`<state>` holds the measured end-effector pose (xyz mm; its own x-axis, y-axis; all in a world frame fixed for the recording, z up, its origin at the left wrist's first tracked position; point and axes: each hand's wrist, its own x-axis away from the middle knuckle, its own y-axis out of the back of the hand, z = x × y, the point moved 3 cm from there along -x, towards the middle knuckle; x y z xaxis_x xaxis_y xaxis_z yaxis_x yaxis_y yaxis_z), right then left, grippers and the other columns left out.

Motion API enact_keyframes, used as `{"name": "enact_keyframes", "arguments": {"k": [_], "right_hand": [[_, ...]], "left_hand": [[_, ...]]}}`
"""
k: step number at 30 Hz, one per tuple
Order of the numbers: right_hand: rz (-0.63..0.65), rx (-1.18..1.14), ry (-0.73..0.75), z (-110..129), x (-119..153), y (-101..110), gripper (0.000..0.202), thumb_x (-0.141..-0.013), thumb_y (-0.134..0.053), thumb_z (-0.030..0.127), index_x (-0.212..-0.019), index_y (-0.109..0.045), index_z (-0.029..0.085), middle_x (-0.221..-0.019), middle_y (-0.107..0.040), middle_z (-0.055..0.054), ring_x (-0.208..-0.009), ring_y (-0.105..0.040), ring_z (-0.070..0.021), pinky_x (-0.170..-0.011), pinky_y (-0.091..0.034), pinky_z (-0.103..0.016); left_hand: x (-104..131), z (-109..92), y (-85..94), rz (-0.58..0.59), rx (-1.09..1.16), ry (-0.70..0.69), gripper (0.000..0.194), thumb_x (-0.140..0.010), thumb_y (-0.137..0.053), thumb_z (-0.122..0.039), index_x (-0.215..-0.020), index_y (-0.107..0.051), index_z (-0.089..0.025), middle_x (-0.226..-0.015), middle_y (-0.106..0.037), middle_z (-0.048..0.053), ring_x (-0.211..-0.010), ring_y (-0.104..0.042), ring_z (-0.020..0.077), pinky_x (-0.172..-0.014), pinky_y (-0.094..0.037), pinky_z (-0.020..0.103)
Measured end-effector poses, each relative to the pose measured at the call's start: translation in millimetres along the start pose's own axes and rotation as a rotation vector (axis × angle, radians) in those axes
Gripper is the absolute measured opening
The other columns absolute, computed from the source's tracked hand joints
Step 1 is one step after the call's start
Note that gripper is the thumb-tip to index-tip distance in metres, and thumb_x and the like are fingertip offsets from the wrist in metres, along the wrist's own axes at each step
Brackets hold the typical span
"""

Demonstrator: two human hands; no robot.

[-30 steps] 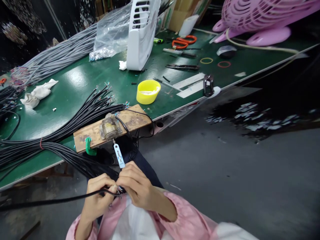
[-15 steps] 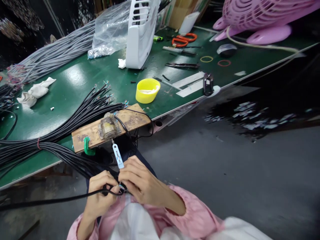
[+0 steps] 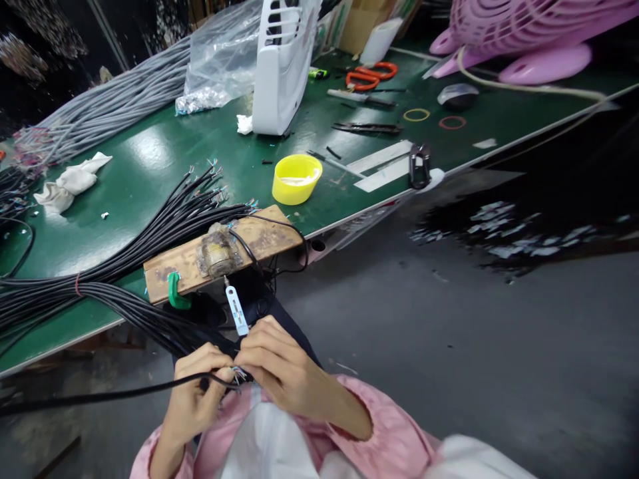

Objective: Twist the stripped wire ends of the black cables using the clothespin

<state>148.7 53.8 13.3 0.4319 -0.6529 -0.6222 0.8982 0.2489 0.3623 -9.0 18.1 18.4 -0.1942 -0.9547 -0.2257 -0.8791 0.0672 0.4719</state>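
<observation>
A black cable goes into the left hand, which pinches it near its end. Little colored wires poke out toward the right hand, whose fingers are bunched; I can't tell what they pinch.

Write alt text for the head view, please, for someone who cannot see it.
Left fingers hold a black cable near its exposed wires, with right fingers beside them. Beyond, a wooden board overhangs a green table holding a yellow container.
</observation>
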Motion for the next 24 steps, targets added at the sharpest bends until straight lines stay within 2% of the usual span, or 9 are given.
{"name": "enact_keyframes", "arguments": {"k": [7, 13, 19, 24], "right_hand": [[0.017, 0.06, -0.027, 2.7, -0.1, -9.0, 0.018, -0.096, -0.037, 0.012, -0.088, -0.052, 0.017, -0.078, -0.062, -0.007, -0.076, -0.053, -0.02, -0.07, -0.042, -0.035], [-0.076, 0.045, -0.126, -12.4, 4.2, -7.2, 0.018, -0.095, -0.038, 0.011, -0.086, -0.053, 0.017, -0.078, -0.061, -0.006, -0.073, -0.053, -0.0193, -0.069, -0.044, -0.035], [-0.151, -0.097, 0.062, -6.8, 9.9, -10.8, 0.021, -0.099, -0.042, 0.016, -0.11, -0.059, 0.016, -0.084, -0.065, -0.008, -0.079, -0.059, -0.0187, -0.071, -0.049, -0.036], [-0.142, 0.031, 0.123, -2.5, 5.4, -13.0, 0.021, -0.097, -0.039, 0.008, -0.1, -0.059, 0.015, -0.079, -0.066, -0.008, -0.074, -0.058, -0.0185, -0.068, -0.048, -0.035]], "left_hand": [[0.5, 0.9, -1.5, -0.01, 0.003, 0.001, 0.024, -0.093, -0.052, -0.029, -0.077, -0.064, -0.016, -0.063, -0.059, 0.002, -0.055, -0.051, 0.0121, -0.051, -0.038, 0.022], [0.3, -1.3, -2.2, -0.079, 0.097, 0.027, 0.027, -0.089, -0.055, -0.025, -0.063, -0.058, -0.017, -0.056, -0.056, 0.001, -0.052, -0.047, 0.0115, -0.051, -0.037, 0.023], [-3.2, -0.2, -1.1, -0.082, 0.144, 0.047, 0.027, -0.089, -0.056, -0.026, -0.064, -0.061, -0.017, -0.056, -0.054, 0.0, -0.053, -0.048, 0.0115, -0.051, -0.037, 0.023], [-5.0, -0.4, -2.5, -0.075, 0.149, 0.084, 0.025, -0.088, -0.058, -0.024, -0.063, -0.058, -0.017, -0.056, -0.052, -0.002, -0.053, -0.047, 0.0101, -0.051, -0.036, 0.021]]}}
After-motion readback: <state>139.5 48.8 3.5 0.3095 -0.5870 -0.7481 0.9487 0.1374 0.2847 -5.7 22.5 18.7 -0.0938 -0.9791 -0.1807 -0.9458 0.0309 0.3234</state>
